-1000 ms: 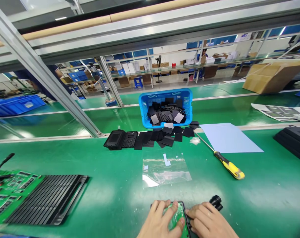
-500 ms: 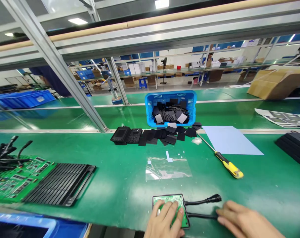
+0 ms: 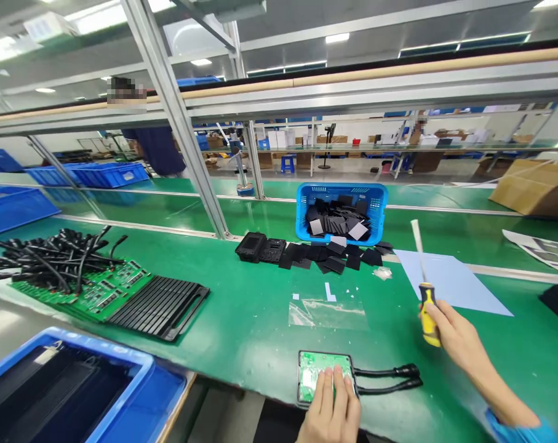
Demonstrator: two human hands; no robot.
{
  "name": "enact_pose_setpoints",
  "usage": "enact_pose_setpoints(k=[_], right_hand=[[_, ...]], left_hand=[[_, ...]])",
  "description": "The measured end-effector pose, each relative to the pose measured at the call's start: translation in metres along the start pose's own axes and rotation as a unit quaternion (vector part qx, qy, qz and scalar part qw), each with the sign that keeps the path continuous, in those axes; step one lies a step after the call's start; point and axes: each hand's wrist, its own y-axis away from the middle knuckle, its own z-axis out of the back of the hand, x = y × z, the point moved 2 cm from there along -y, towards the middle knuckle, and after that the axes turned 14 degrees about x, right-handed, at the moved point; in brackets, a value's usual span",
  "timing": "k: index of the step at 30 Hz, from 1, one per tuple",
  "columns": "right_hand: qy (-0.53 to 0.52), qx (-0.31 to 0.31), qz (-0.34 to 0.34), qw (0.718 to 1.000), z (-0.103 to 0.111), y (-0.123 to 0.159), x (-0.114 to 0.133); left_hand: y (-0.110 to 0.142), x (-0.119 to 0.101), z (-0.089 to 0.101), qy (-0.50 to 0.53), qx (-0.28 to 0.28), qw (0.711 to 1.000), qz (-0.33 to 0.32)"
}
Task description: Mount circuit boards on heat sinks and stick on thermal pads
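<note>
Circuit board [image 3: 323, 361], green in a shallow black housing, lies at the near edge of the bench [image 3: 246, 326]. The left hand [image 3: 331, 409] rests on its lower right part, fingers extended and laid flat, with nothing visibly pinched between them. The right hand [image 3: 454, 329] is raised to the right, fingers wrapped around the yellow-and-black handle of a screwdriver [image 3: 427, 314], its shaft pointing up and the tip too blurred to read.

The step in hand appears to be steadying the board while the tool is held ready. A next move onto the board would call for turning the tip down, keeping the left hand firm and shifting those fingers off whatever spot needs reaching; they hide part of the surface. 2 black cables [image 3: 386, 373] run rightward from the housing, on the tool's side, and could get in the way.

Beyond lies clear plastic film [image 3: 327, 315] with pale scraps, then loose black plates [image 3: 334, 264] before a blue basket [image 3: 301, 231]. A pale blue sheet [image 3: 467, 286] lies behind the screwdriver; more green boards [image 3: 117, 289] sit far left.
</note>
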Motion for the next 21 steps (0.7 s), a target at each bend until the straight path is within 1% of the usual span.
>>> enact_pose_setpoints(k=[1,2,3,4,6,8,10,12,14,17,21], right_hand=[[-0.110,-0.012,0.027,0.993,-0.001,0.007,0.016],[-0.192,-0.014,0.050,0.980,-0.002,0.014,0.033],[-0.241,-0.021,0.068,0.968,-0.004,0.021,0.049],[-0.254,-0.033,0.084,0.963,-0.007,0.028,0.065],[-0.206,-0.073,0.135,0.967,-0.015,0.038,0.090],[-0.112,-0.097,0.206,0.967,-0.028,0.044,0.108],[-0.034,-0.080,0.278,0.957,-0.045,0.045,0.118],[0.009,-0.042,0.323,0.945,-0.060,0.043,0.124],[0.024,-0.029,0.342,0.939,-0.070,0.041,0.130],[0.011,-0.011,0.360,0.933,-0.080,0.041,0.139],[0.012,0.031,0.399,0.916,-0.089,0.040,0.150]], left_hand=[[0.000,-0.001,0.000,0.001,-0.003,1.000,0.003],[0.001,-0.003,-0.001,0.002,-0.004,1.000,0.008],[0.003,-0.005,-0.002,0.005,-0.005,1.000,0.017],[0.004,-0.007,-0.004,0.011,-0.005,0.999,0.032],[0.008,-0.010,-0.007,0.031,-0.002,0.997,0.067],[0.010,-0.014,-0.010,0.049,0.001,0.994,0.093],[0.012,-0.017,-0.013,0.054,-0.001,0.993,0.105],[0.012,-0.019,-0.016,0.051,-0.007,0.992,0.116],[0.012,-0.022,-0.018,0.049,-0.016,0.990,0.132],[0.012,-0.024,-0.021,0.059,-0.039,0.985,0.158],[0.011,-0.026,-0.020,0.066,-0.049,0.983,0.164]])
